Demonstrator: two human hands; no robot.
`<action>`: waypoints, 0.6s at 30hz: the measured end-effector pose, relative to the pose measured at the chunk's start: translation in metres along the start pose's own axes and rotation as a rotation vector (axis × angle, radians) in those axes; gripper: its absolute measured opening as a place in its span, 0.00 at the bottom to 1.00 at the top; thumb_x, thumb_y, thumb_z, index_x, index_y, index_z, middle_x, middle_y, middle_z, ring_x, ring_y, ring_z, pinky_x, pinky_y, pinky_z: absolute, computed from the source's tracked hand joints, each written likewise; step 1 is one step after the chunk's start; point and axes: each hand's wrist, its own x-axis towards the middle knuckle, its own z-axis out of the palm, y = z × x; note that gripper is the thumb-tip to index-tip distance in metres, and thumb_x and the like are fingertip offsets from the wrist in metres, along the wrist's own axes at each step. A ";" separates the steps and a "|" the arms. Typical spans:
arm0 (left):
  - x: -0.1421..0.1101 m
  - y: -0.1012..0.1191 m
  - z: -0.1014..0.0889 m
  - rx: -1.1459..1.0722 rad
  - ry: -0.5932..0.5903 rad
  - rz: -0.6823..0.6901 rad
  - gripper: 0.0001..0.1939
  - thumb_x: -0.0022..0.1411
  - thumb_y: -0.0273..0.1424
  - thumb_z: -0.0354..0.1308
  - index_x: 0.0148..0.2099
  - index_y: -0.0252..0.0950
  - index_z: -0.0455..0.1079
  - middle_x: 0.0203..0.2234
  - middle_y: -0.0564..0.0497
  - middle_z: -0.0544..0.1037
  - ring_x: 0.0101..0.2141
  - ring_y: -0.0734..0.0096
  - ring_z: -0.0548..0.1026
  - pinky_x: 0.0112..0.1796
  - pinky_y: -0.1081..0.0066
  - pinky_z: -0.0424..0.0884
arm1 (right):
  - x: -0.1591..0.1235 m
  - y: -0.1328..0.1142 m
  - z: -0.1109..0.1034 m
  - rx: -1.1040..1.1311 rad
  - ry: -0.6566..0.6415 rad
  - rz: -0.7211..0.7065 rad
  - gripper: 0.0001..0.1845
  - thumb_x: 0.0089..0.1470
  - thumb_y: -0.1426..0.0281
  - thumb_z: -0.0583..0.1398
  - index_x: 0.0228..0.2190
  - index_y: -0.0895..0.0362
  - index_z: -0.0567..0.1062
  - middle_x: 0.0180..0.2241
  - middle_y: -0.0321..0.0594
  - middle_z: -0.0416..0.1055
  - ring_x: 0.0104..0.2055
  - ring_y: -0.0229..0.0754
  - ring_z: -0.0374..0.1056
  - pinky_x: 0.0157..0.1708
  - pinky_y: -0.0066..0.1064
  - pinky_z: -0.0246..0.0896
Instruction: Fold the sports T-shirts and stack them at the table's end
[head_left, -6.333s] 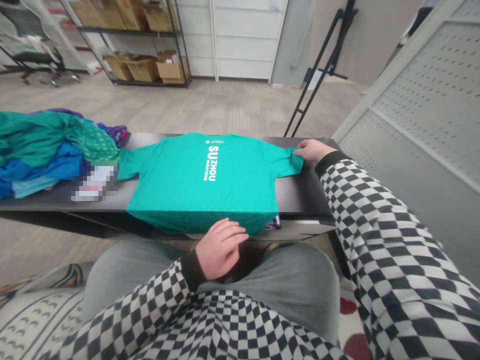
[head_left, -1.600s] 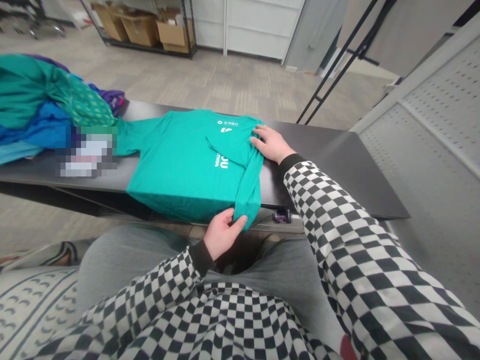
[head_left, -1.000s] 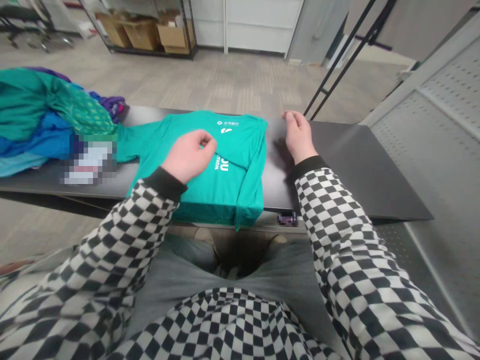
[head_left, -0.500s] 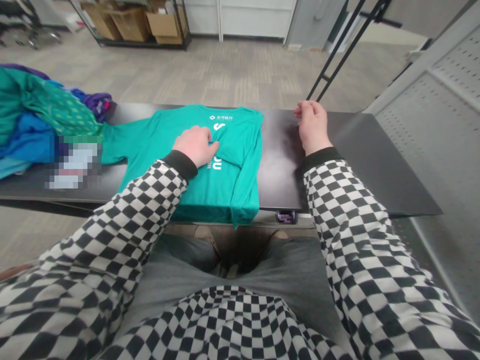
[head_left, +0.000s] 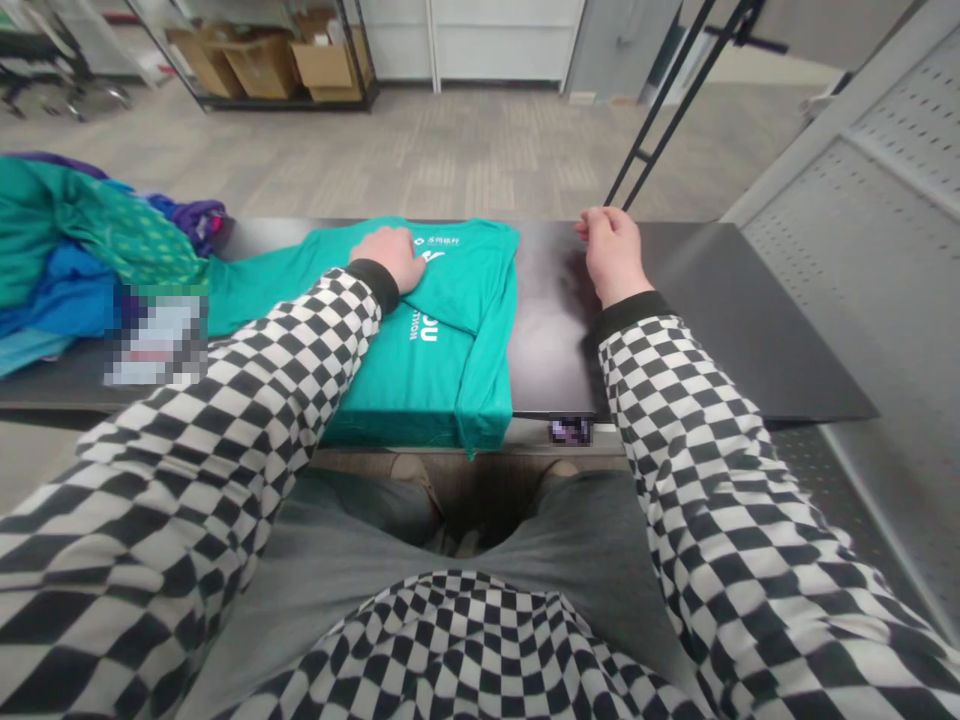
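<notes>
The bare left hand (head_left: 386, 258) lies palm down near the top middle of the frame, fingers together; its forearm, in a black-and-white checkered sleeve (head_left: 247, 370) with a black ribbed cuff (head_left: 373, 284), stretches up from the lower left; the bare right hand (head_left: 612, 255) hangs upper right of centre, fingers loosely curled, wrist straight, above a matching checkered sleeve (head_left: 675, 440) and black cuff (head_left: 626, 315).

1. Your left hand (head_left: 388, 258) lies on the teal T-shirt (head_left: 442, 370), near the collar, not gripping it. The shirt's side nearest your right hand is folded in.
2. Your right hand (head_left: 611, 255) rests on the black table (head_left: 750, 330), near that fold but apart from the shirt.
3. A heap of teal and blue clothes (head_left: 67, 250) sits to the left, just beside the shirt – on the same table.
</notes>
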 end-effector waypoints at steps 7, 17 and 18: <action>0.012 -0.009 0.002 -0.039 -0.008 0.059 0.24 0.74 0.48 0.57 0.57 0.35 0.79 0.52 0.34 0.84 0.56 0.38 0.79 0.63 0.49 0.73 | -0.002 -0.018 -0.001 0.062 0.023 0.228 0.23 0.76 0.45 0.60 0.39 0.49 0.78 0.39 0.40 0.82 0.47 0.50 0.76 0.58 0.49 0.74; -0.008 -0.009 0.001 -0.033 0.029 0.120 0.22 0.75 0.47 0.54 0.54 0.38 0.80 0.53 0.36 0.84 0.57 0.42 0.78 0.62 0.53 0.72 | 0.000 -0.006 0.004 0.068 0.044 0.168 0.32 0.73 0.37 0.59 0.37 0.51 0.82 0.36 0.41 0.80 0.45 0.54 0.80 0.58 0.57 0.78; -0.011 -0.009 -0.001 -0.041 0.041 0.123 0.23 0.76 0.48 0.52 0.53 0.38 0.80 0.53 0.36 0.84 0.57 0.42 0.78 0.62 0.53 0.71 | 0.001 -0.003 0.005 0.066 0.048 0.157 0.33 0.73 0.36 0.58 0.38 0.51 0.82 0.36 0.41 0.80 0.45 0.54 0.81 0.58 0.58 0.79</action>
